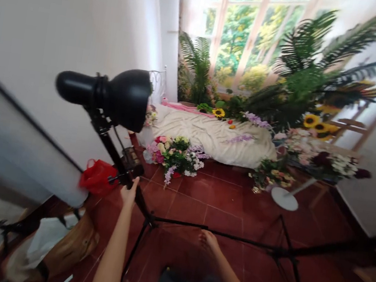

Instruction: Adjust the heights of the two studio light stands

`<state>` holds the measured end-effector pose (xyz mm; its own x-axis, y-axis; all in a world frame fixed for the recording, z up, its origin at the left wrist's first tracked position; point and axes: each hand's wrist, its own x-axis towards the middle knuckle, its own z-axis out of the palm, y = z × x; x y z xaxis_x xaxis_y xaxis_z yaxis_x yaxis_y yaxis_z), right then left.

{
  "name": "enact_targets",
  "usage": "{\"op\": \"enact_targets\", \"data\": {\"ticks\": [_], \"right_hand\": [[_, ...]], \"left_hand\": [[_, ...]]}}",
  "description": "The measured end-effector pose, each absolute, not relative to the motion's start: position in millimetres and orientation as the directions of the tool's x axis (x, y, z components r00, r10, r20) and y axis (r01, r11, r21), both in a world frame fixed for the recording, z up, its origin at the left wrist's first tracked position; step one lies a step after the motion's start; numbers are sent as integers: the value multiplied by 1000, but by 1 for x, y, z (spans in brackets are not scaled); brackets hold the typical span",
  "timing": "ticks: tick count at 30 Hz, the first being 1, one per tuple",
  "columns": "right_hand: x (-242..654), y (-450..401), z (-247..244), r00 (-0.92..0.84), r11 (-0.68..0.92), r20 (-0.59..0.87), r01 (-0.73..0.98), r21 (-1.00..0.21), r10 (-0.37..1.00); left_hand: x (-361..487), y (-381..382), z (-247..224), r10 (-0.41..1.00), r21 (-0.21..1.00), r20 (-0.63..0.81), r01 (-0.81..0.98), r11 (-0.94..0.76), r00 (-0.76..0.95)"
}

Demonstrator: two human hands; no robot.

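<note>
A black studio lamp with a rounded head rises on the left, mounted on a black light stand. My left hand is wrapped round the stand's pole, just below the clamp and a dark box. Lower and to the right, my right hand hangs over the floor with loosely curled fingers and nothing visible in them. It appears beside a thin black bar that runs between the stands; I cannot tell whether they touch.
Mixed flowers stand before a cream cloth. Palm leaves and a wooden easel fill the back right. Another black tripod spreads its legs at right. A red bag and brown bag lie left.
</note>
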<state>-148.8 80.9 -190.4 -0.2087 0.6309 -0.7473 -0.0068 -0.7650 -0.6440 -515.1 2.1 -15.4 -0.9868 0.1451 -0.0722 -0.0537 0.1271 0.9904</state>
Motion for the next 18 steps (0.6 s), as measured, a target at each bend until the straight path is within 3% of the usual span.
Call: {"op": "enact_targets", "data": {"ticks": [4, 10, 15, 17, 18], "right_hand": [[-76, 100, -178, -139, -735, -723, -191, -651, 677], [65, 132, -160, 25, -608, -687, -444, -658, 726], [189, 148, -147, 158, -468, -660, -585, -662, 735], [232, 152, -140, 220, -421, -664, -622, -660, 715], [251, 153, -137, 252, -406, -674, -635, -657, 695]], "left_hand": [[-510, 16, -15, 45, 987, 56, 62, 147, -997], [-495, 36, -22, -104, 943, 141, 101, 318, -985], [-418, 50, -25, -205, 860, 219, 90, 502, -954], [-364, 60, -29, -175, 799, 184, 44, 600, -967], [-334, 68, -32, -73, 764, 149, 68, 641, -986]]}}
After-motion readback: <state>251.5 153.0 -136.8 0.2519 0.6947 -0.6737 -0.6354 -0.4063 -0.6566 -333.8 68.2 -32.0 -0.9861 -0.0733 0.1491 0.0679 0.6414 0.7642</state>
